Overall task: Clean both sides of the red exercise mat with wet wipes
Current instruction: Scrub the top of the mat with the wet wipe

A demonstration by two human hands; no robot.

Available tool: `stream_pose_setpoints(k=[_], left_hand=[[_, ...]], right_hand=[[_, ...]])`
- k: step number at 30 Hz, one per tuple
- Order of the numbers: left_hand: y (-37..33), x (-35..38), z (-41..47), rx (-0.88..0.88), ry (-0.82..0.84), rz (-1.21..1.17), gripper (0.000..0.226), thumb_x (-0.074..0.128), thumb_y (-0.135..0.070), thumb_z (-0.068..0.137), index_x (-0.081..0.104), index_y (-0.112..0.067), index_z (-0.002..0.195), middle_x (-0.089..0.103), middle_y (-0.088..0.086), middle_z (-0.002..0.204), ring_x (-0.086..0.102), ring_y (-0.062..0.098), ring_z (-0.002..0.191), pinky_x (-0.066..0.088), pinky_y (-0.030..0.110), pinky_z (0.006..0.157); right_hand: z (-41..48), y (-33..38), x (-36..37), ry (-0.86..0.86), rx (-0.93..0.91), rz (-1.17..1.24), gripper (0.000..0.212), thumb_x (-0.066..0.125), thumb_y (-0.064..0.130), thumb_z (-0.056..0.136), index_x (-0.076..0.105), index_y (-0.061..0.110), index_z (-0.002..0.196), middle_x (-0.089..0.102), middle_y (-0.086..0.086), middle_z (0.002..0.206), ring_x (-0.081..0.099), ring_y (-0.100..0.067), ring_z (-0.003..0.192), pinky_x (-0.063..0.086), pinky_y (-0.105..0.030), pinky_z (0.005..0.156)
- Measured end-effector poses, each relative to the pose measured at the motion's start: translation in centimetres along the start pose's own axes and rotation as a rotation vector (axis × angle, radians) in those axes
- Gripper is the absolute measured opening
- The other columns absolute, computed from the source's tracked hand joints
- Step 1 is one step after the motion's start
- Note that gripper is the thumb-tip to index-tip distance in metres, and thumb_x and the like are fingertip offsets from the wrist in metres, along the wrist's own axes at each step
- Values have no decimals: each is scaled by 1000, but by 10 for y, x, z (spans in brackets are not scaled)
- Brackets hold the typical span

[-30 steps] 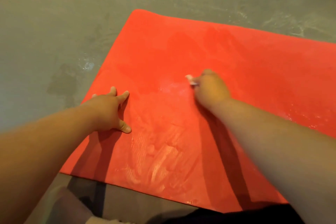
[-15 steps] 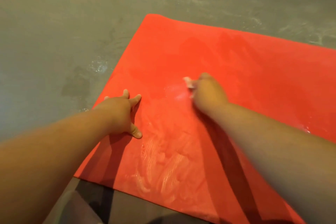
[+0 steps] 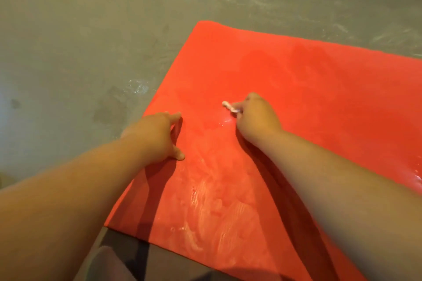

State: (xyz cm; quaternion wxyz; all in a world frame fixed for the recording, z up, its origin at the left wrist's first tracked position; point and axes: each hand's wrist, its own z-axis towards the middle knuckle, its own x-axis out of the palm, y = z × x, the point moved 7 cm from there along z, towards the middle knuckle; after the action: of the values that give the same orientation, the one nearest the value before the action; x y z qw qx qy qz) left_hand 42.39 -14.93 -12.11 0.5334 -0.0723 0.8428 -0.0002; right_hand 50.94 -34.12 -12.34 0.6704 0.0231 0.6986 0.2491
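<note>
The red exercise mat [image 3: 308,98] lies flat on the floor, running off to the right. Pale wet streaks cover its near part. My right hand [image 3: 257,118] grips a small crumpled white wet wipe [image 3: 229,106] and presses it against the mat near the middle. Only a bit of the wipe shows past the fingers. My left hand [image 3: 157,137] rests flat on the mat by its left edge, fingers spread, thumb pointing right.
Grey concrete floor [image 3: 80,41] surrounds the mat, with a damp shiny patch [image 3: 137,86] just left of the mat's edge and pale scuff marks [image 3: 296,4] beyond its far edge. My legs in dark clothing [image 3: 109,262] show below the near edge.
The view has shifted, so the mat sits further right and lower in frame. My right hand with the wipe has slid a little forward and left over the mat. The left hand stays planted.
</note>
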Motion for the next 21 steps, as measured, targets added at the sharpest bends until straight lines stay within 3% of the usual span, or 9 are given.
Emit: stream_pose_setpoints(k=[4, 6, 8, 11, 14, 16, 19, 21], left_hand=[[7, 6, 3, 68, 122, 81, 118, 80, -51, 68, 4, -23, 154, -2, 7, 161, 12, 25, 147, 20, 34, 116], [10, 8, 3, 100, 195, 87, 125, 82, -48, 66, -5, -25, 153, -11, 4, 160, 5, 23, 148, 17, 33, 117], [13, 8, 3, 110, 218, 80, 129, 84, -46, 64, -9, -26, 152, -14, 2, 160, 3, 21, 148, 15, 33, 118], [11, 7, 5, 108, 202, 81, 132, 85, -45, 62, -9, -26, 152, -14, 2, 160, 3, 21, 148, 16, 35, 119], [10, 7, 6, 97, 182, 57, 135, 87, -42, 60, -10, -22, 152, -13, 2, 160, 3, 20, 148, 16, 35, 119], [14, 7, 8, 79, 164, 62, 139, 88, -43, 59, -12, -19, 152, -15, 5, 160, 5, 21, 148, 18, 34, 118], [18, 8, 10, 51, 160, 102, 141, 86, -51, 57, -13, -16, 152, -20, 9, 158, 9, 24, 148, 22, 34, 117], [17, 7, 13, 57, 166, 128, 142, 85, -53, 56, -12, -14, 152, -19, 10, 159, 10, 24, 148, 22, 34, 117]], right_hand=[[25, -91, -47, -111, 338, -218, 30, 50, 19, 94, 68, -1, 108, 63, -25, 110, 60, -37, 103, 48, -42, 87], [22, -77, -40, -128, 328, -176, 28, 48, 13, 95, 66, -4, 107, 61, -26, 111, 59, -37, 104, 46, -41, 87], [14, -31, -15, -126, 194, -83, 26, 45, 9, 94, 66, 0, 107, 58, -21, 109, 58, -35, 102, 43, -36, 82], [-6, 49, 22, -26, -171, -22, 27, 45, 17, 96, 69, 8, 105, 55, -12, 103, 55, -30, 94, 39, -34, 76], [-6, 54, 25, 53, -393, 12, 28, 46, 21, 94, 71, 15, 105, 55, -11, 94, 55, -29, 87, 42, -36, 74], [14, 18, 5, -16, -297, -28, 30, 47, 20, 91, 73, 15, 103, 56, -15, 91, 54, -32, 86, 40, -36, 72], [46, -57, -29, -171, 163, -141, 26, 50, 11, 93, 70, 4, 107, 59, -21, 105, 55, -36, 99, 40, -36, 82], [45, -43, -24, -193, 224, -129, 27, 47, 10, 93, 67, 0, 108, 58, -23, 111, 54, -37, 104, 41, -37, 89]])
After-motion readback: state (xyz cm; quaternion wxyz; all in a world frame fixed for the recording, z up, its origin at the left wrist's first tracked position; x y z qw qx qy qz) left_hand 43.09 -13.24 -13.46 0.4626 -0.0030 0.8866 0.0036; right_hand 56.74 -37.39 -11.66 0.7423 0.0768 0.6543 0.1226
